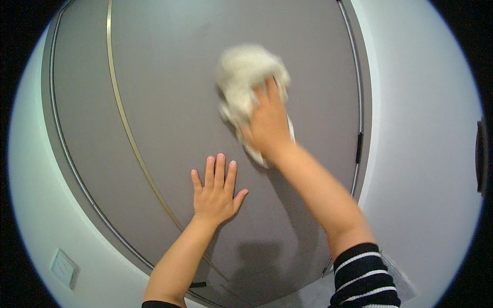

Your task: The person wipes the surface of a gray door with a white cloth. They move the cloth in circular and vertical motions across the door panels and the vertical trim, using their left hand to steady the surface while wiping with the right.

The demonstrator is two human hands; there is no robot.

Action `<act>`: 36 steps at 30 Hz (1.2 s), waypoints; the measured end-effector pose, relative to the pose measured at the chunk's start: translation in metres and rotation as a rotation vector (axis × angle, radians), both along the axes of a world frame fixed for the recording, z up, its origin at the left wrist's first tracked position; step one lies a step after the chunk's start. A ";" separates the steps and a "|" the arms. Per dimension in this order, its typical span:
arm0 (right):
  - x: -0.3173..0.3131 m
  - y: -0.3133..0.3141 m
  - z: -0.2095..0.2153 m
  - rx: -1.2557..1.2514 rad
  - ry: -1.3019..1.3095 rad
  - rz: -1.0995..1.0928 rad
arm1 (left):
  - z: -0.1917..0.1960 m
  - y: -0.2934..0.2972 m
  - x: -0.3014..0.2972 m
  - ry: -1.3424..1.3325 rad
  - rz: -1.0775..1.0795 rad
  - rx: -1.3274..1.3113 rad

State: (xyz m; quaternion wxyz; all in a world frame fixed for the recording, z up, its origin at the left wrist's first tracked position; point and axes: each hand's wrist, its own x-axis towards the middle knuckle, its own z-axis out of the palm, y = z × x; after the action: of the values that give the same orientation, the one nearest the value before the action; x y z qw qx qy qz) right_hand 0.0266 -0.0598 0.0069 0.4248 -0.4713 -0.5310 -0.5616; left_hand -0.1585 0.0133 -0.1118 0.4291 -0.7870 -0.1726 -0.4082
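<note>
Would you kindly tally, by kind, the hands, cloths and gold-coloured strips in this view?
Hands: 2 (left hand, right hand)
Cloth: 1, pale and blurred
Gold-coloured strip: 1
Total: 4

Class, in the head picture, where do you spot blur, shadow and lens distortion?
Head view: the pale cloth and right hand are blurred, while the left hand looks sharper; head view: soft dark shadows fall on the grey panel, mostly lower down; head view: the gold strip appears bowed, and the corners go black.
</note>
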 end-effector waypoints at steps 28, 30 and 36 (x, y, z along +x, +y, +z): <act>-0.057 0.055 0.178 0.234 -0.010 -0.028 | 0.002 0.033 -0.076 -0.144 -0.129 0.045; -0.071 0.042 0.189 0.200 0.054 -0.012 | 0.001 0.033 -0.077 -0.150 -0.117 0.058; -0.111 0.054 0.047 -0.093 -0.121 0.048 | -0.003 0.053 -0.092 -0.213 -0.215 0.056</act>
State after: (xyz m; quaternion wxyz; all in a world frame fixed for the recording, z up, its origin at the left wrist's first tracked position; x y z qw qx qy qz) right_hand -0.0843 -0.0057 0.0543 0.3828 -0.4430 -0.5924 -0.5535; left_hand -0.2503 0.0668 -0.1148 0.3842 -0.7409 -0.1204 -0.5376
